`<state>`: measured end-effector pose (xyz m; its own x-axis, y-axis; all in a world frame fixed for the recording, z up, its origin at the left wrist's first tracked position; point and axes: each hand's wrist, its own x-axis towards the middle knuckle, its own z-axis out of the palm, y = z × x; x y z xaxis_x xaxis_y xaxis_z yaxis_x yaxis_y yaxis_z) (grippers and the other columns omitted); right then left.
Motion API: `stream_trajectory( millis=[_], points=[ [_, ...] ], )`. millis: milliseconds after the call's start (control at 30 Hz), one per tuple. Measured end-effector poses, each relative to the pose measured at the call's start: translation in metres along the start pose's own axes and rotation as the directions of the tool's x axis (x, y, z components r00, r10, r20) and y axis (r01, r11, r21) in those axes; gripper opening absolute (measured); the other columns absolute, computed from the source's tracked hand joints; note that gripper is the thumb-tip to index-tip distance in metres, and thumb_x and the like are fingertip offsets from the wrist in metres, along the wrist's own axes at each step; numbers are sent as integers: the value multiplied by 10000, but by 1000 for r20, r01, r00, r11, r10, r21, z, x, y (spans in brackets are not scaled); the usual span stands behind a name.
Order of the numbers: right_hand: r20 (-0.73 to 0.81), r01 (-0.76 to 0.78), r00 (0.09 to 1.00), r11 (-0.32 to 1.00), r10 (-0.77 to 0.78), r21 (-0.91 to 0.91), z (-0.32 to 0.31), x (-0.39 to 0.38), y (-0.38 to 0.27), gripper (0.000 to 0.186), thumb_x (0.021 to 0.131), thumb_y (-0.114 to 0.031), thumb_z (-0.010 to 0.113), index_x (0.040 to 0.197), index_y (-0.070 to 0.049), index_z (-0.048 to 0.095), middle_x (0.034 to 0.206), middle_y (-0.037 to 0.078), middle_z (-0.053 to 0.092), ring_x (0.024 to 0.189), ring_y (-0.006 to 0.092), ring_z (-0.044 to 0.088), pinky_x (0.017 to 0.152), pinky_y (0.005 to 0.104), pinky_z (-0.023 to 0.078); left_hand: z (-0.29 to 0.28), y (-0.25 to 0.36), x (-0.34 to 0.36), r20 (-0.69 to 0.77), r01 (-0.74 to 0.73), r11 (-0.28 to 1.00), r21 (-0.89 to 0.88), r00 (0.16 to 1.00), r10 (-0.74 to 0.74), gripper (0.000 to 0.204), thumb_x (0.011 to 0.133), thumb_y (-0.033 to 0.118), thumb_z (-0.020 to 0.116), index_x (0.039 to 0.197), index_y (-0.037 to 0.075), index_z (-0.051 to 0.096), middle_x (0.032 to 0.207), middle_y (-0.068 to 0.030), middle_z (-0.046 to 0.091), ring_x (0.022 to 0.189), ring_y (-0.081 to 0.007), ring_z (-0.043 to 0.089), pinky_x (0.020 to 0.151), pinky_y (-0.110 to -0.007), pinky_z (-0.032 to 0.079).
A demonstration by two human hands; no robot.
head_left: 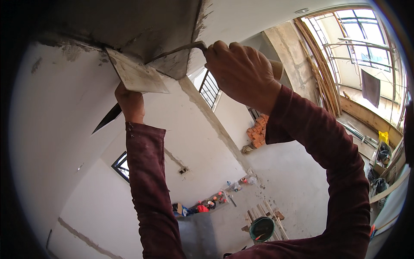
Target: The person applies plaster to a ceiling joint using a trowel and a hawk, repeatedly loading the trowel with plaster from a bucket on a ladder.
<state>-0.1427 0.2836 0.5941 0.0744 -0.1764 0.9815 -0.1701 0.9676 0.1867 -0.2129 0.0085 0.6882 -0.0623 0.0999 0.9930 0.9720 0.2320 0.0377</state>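
Overhead, my left hand is closed beneath a pale, square plasterer's hawk, whose handle is hidden in my fist. The hawk tilts, its upper corner close to the dark grey plastered surface. My right hand grips a trowel with a bent metal neck. A tan, rounded end, seemingly its handle, shows behind that hand. The trowel's thin metal reaches left to the hawk's right edge; whether they touch I cannot tell. Smears of grey mark the white wall along the dark surface.
Far below on the floor stand a dark green bucket beside wooden strips, and a stack of orange bricks. Small bottles and bags line the wall's foot. Long planks and scaffold poles stand at the right near a window.
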Motion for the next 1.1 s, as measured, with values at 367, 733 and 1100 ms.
stream_trajectory(
  millis=[367, 733, 1100],
  points=[
    [-147, 80, 986, 997, -77, 9, -83, 13, 19, 66, 783, -93, 620, 768, -72, 680, 741, 102, 646, 737, 260, 705, 592, 340, 576, 7, 13, 8, 46, 53, 998, -24, 998, -52, 226, 839, -32, 572, 1040, -60, 673, 982, -49, 682, 882, -104, 599, 840, -247, 463],
    [84, 96, 991, 994, -100, 48, -189, 22, 18, 235, 879, -146, 606, 725, 32, 594, 638, 152, 592, 537, 291, 600, 551, 405, 487, -1, 9, 7, 118, 80, 997, 15, 990, -82, 245, 850, -23, 575, 1076, -44, 669, 1001, -54, 688, 897, -98, 612, 838, -241, 466],
    [36, 127, 992, 977, -123, -170, -89, -42, 30, 214, 917, -223, 607, 996, -24, 608, 780, 50, 599, 713, 172, 623, 605, 315, 504, -3, 6, 9, 68, 51, 998, -35, 997, -48, 213, 873, 8, 566, 1057, -52, 657, 1005, -42, 675, 920, -106, 599, 858, -257, 464]
  ],
)
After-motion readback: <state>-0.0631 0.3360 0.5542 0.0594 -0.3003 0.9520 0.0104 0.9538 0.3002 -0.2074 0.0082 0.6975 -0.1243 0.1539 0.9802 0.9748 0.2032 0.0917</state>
